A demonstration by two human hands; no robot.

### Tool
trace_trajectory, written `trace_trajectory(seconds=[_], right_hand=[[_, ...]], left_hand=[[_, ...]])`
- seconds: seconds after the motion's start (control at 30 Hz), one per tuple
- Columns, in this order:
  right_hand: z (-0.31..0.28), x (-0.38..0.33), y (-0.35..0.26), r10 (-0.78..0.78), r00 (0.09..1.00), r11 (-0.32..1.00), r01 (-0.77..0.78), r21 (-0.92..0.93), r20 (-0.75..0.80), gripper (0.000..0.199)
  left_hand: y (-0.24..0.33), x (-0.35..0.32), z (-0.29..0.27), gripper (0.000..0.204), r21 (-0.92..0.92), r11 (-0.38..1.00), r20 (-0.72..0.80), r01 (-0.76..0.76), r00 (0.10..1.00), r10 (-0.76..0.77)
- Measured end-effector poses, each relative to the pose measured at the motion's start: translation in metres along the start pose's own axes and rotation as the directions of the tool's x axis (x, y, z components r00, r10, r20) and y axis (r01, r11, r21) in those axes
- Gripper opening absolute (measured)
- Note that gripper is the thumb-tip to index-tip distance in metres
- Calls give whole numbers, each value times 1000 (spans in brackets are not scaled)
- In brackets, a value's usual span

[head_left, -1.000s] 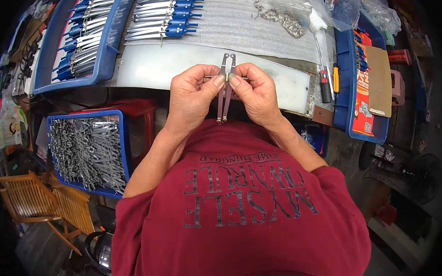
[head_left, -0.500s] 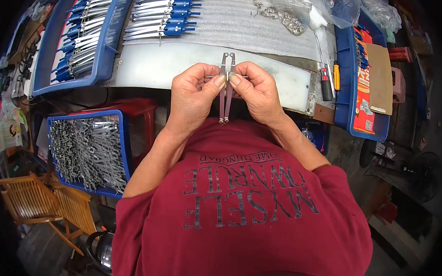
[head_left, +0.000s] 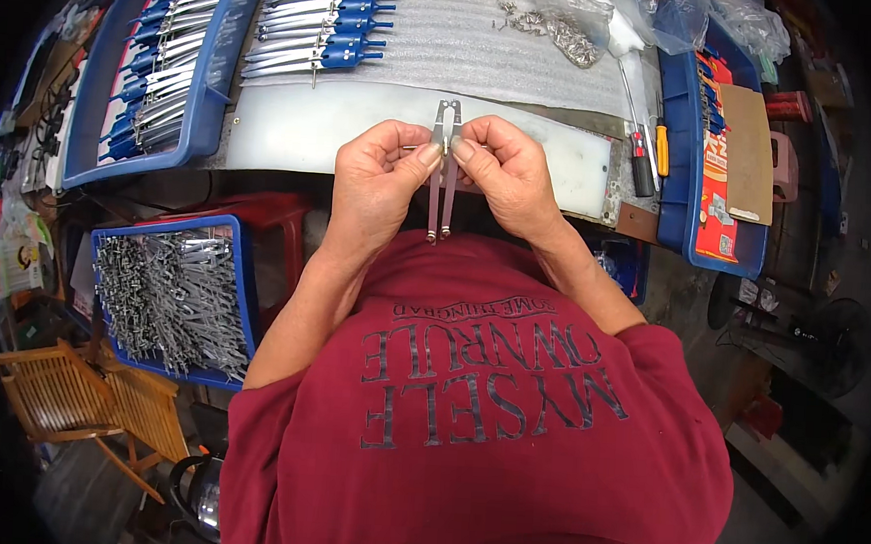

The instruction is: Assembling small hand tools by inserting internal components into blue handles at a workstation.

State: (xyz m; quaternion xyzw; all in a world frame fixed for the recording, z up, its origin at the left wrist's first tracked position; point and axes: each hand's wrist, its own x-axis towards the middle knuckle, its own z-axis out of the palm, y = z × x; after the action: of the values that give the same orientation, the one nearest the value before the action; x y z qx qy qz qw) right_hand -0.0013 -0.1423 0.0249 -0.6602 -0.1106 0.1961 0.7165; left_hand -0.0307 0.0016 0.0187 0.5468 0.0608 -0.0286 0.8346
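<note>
Above the near edge of the bench I hold a slim two-legged metal piece point(head_left: 449, 196) with both hands. Its two flat legs run side by side, with small rounded tips at the near end and a pale slot between them at the far end. My left hand point(head_left: 377, 175) pinches the left leg between thumb and fingers. On the other leg, my right hand point(head_left: 508, 172) grips in the same way. A thin rod pokes out beside the left fingers; the rest of it is hidden by my hands.
Rows of blue-ended metal pieces point(head_left: 314, 54) lie on the bench and in a blue tray point(head_left: 205, 122) at left. Below stands a blue crate point(head_left: 247, 302) of grey metal parts. Screwdrivers point(head_left: 662, 151) and loose small metal parts point(head_left: 575, 45) lie right; another blue tray point(head_left: 676, 226) stands beside them.
The far ends of the two legs have come closer together, and the near tips are slightly further apart. Both hands shifted very little.
</note>
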Motion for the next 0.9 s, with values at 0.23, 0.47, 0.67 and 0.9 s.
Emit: trace_trajectory(seconds=[0.23,0.47,0.67,0.9], right_hand=[[1,0,0,-17,1000,1000,17,-22,-16,15],[2,1,1,-34,999,998,33,-57,-20,15],[3,4,1,-66,997,995,63,-73,-32,15],[-2,6,6,-52,999,998,52,-23,-7,18]], left_hand=[[3,-1,3,8,27,1000,-3,-2,1000,2],[2,0,3,7,42,999,2,-20,1000,20],[3,3,3,9,16,1000,-6,-11,1000,11],[3,4,3,11,31,999,0,-18,1000,18]])
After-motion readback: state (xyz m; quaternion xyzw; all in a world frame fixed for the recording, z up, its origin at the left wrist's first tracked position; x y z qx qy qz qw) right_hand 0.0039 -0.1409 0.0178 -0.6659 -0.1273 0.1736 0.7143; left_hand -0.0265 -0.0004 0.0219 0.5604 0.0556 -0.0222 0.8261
